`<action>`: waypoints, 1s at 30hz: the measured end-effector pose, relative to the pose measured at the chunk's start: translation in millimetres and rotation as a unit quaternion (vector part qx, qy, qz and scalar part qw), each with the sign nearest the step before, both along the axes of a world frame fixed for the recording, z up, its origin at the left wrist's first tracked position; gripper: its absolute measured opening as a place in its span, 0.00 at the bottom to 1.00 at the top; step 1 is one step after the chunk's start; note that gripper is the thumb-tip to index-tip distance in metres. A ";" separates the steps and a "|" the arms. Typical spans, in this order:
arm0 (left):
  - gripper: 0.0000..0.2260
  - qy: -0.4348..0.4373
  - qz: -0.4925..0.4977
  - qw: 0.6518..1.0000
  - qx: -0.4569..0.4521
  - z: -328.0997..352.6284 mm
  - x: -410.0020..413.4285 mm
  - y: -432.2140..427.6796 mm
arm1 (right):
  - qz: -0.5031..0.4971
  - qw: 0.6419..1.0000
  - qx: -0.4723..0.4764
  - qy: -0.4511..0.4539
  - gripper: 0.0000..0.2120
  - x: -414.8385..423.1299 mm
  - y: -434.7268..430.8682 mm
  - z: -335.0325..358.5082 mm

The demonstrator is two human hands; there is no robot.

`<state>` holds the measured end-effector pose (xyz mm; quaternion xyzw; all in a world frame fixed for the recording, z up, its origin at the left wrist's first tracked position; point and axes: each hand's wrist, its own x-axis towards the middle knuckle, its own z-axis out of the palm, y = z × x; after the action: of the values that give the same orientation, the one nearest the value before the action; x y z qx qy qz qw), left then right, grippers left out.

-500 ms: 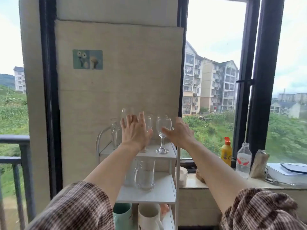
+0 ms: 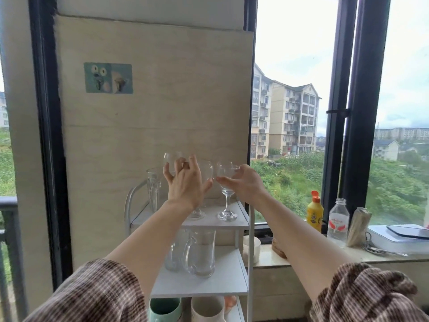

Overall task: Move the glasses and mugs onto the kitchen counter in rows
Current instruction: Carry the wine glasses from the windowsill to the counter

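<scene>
Top shelf of white rack [image 2: 241,223]: right wine glass [image 2: 228,174] upright, foot on the shelf. Right hand [image 2: 248,184] cups its bowl, thumb and fingers curled round the glass. Left hand [image 2: 183,184] is raised in front of middle wine glass [image 2: 206,170], fingers fanned apart; cannot tell whether it touches the glass. Bowl of a third glass [image 2: 171,158] shows above the left fingertips. Tall handled glass [image 2: 153,189] stands at the shelf's left end. Middle shelf: two clear glass mugs [image 2: 200,254], side by side. Bottom shelf: teal mug [image 2: 164,309] beside white mug [image 2: 206,309]. Yellow bottle [image 2: 314,211] and clear bottle [image 2: 337,220] stand on the sill, right of the rack.
</scene>
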<state>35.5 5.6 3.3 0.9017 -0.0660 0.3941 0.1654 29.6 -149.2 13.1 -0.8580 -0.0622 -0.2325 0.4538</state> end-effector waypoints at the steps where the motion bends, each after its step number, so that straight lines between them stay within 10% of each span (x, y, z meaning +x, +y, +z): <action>1: 0.35 -0.014 -0.009 1.000 -0.003 1.0 -1.1 0.0 | 0.002 1.000 0.006 -0.006 0.31 -2.4 -1.4 1.3; 8: 0.38 -0.140 -0.121 0.977 -0.106 27.5 -16.9 -8.3 | 0.031 0.992 0.101 -0.069 0.21 -38.0 -29.4 30.2; 13: 0.38 -0.157 -0.245 0.945 -0.147 45.6 -40.9 -44.4 | -0.002 0.987 0.129 -0.093 0.31 -76.4 -65.7 45.5; 30: 0.38 0.124 -0.536 0.819 -0.161 -60.5 -179.5 -348.2 | -0.318 0.929 0.187 -0.030 0.29 -307.2 -342.1 -54.8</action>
<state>-144.1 -342.5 -57.2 0.7256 -0.4532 0.1327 0.5005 -277.6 -491.3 -41.7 -0.7249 0.2450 -0.3972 0.5067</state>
